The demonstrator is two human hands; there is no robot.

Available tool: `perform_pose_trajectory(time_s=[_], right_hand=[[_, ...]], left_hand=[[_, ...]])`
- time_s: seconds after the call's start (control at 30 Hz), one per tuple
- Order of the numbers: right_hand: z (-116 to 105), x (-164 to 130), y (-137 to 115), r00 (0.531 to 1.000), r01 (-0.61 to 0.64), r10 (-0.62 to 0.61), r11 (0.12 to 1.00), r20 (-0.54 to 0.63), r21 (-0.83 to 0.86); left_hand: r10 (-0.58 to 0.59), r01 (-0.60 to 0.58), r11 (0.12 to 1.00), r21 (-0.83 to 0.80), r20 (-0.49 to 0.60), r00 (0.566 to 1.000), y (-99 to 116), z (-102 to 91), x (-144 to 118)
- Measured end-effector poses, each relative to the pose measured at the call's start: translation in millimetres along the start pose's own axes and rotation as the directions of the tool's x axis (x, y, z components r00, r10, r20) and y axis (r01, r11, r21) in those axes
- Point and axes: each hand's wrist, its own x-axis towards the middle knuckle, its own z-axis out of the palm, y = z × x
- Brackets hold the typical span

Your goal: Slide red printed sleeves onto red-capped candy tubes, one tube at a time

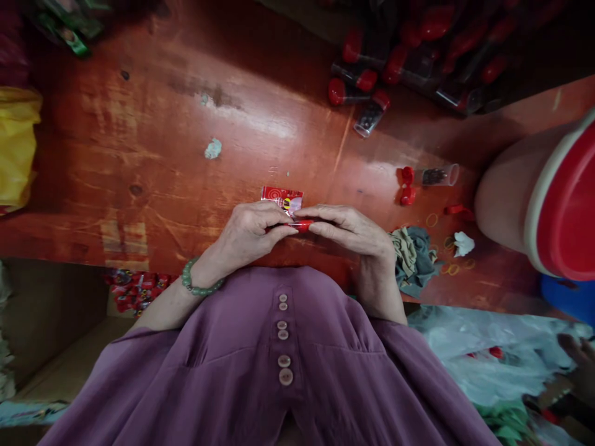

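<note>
Both of my hands meet over the near edge of the table, holding a small red-capped container (304, 225) lying sideways between them. My left hand (251, 232), below which a green bead bracelet (201, 282) circles the wrist, pinches its left part. My right hand (344, 228) has thumb and fingers closed on the red right end. Most of the container is hidden by fingers. Just beyond the fingertips lies a red printed card or label (279, 194) with a yellow and black picture; my fingers cover its lower edge.
Several clear tubes with red caps (372, 114) lie at the back right. An uncapped tube with dark contents (439, 176), red caps (408, 186), a crumpled grey cloth (418, 260) and rubber bands lie right, beside a red-lidded bucket (506, 192). A cardboard box (56, 316) holds red packets (139, 290).
</note>
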Motion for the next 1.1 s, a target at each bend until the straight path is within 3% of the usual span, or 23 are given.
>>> perform_pose_trajectory(time_s=[0.37, 0.53, 0.83, 1.1], right_hand=[[2.1, 8.0, -5.7, 0.999, 0.026, -0.026, 1.0, -0.038, -0.001], [4.2, 8.5, -18.6, 0.997, 0.019, -0.027, 0.994, -0.071, -0.106], [19.7, 9.0, -30.7, 0.978, -0.025, -0.022, 0.975, -0.207, -0.222], [16.0, -21.8, -24.6, 0.97, 0.005, -0.043, 0.988, -0.238, -0.157]], left_hand=[[-0.006, 0.007, 1.0, 0.025, -0.052, 0.999, -0.2, 4.1, -1.6], [-0.033, 0.034, 0.999, 0.013, -0.098, 0.995, 3.9, 3.0, -0.8], [-0.055, 0.055, 0.998, 0.024, 0.031, 0.998, 7.4, -8.1, 2.7], [-0.051, 0.05, 0.997, 0.059, 0.016, 0.999, 11.5, -5.7, -2.0]])
